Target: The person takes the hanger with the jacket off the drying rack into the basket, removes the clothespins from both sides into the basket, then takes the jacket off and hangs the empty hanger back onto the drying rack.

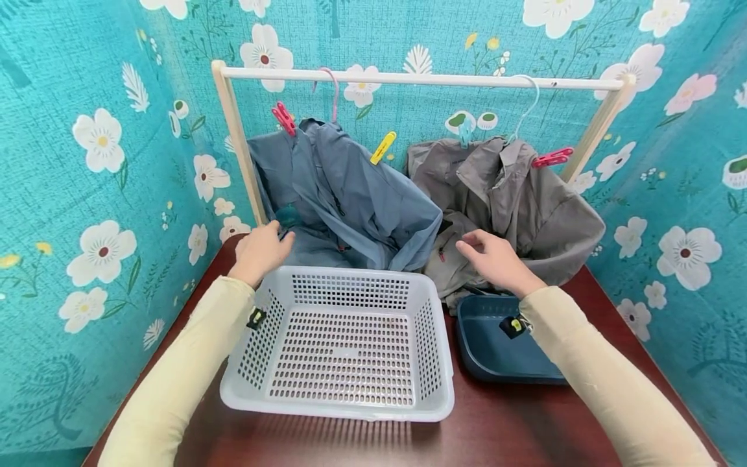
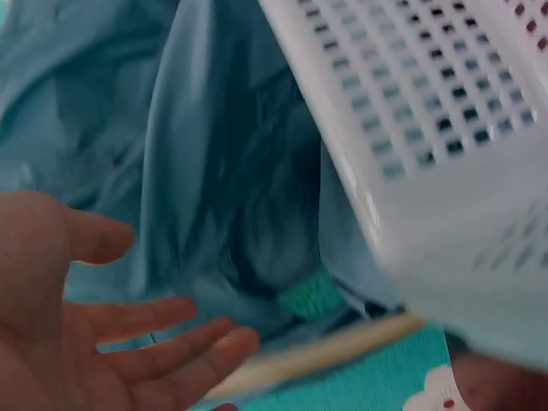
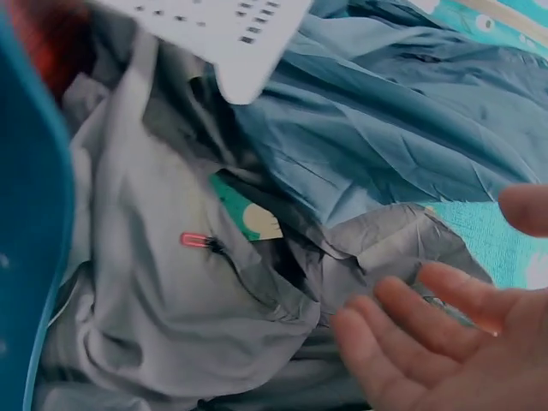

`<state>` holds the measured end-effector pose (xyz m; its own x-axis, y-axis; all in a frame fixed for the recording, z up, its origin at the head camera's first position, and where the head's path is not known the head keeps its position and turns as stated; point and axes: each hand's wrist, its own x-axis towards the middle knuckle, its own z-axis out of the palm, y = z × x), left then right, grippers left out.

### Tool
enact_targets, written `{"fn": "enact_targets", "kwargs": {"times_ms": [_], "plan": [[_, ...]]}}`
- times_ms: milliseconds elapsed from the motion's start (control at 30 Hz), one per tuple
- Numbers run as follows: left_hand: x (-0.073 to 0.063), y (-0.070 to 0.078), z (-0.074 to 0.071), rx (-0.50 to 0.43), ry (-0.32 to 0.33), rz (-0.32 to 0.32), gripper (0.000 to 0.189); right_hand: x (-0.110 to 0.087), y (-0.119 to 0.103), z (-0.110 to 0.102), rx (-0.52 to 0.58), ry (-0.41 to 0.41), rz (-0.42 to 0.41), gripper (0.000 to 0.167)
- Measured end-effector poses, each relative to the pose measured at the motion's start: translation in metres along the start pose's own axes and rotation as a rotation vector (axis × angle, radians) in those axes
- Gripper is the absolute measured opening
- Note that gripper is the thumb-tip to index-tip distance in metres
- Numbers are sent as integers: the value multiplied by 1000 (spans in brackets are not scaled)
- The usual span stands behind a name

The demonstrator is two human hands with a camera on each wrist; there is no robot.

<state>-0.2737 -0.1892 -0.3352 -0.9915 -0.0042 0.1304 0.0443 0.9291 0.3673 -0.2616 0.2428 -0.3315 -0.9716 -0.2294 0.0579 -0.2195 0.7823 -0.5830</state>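
A blue jacket [image 1: 362,201] hangs by a pink hanger [image 1: 335,91] on the left of a rack, with a red clothespin [image 1: 284,119] and a yellow clothespin [image 1: 383,147] on it. Beside it a grey jacket [image 1: 525,207] hangs by a light blue hanger [image 1: 528,107], with a red clothespin [image 1: 552,157] at its shoulder and a blue clothespin [image 1: 465,131] at its collar. My left hand [image 1: 264,250], fingers spread and holding nothing, is in front of the blue jacket's lower left. My right hand [image 1: 493,259], loosely bent and bare, is before the grey jacket.
A white perforated basket [image 1: 344,415] stands on the dark red table [image 1: 315,447] between my arms. To its right, under my right wrist, sits a dark blue basin [image 1: 508,376]. The rack's white rod [image 1: 420,78] spans wooden posts [image 1: 239,143]. Flowered turquoise cloth [image 1: 105,259] surrounds the table.
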Motion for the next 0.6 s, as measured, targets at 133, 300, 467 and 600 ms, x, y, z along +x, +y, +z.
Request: {"fn": "enact_targets", "kwargs": {"times_ms": [133,300,467,600], "plan": [[12,-18,-11,-56,111,-44,42,6,-6,-6,83,-71,12,64],[25,-33,-26,-63,108,-151,55,15,-12,-10,250,-111,1,61],[38,-45,-30,-193,51,-198,76,23,-23,-11,373,-105,-28,58],[48,-50,-26,-474,-20,-178,84,32,-31,-13,414,-69,-37,54]]}}
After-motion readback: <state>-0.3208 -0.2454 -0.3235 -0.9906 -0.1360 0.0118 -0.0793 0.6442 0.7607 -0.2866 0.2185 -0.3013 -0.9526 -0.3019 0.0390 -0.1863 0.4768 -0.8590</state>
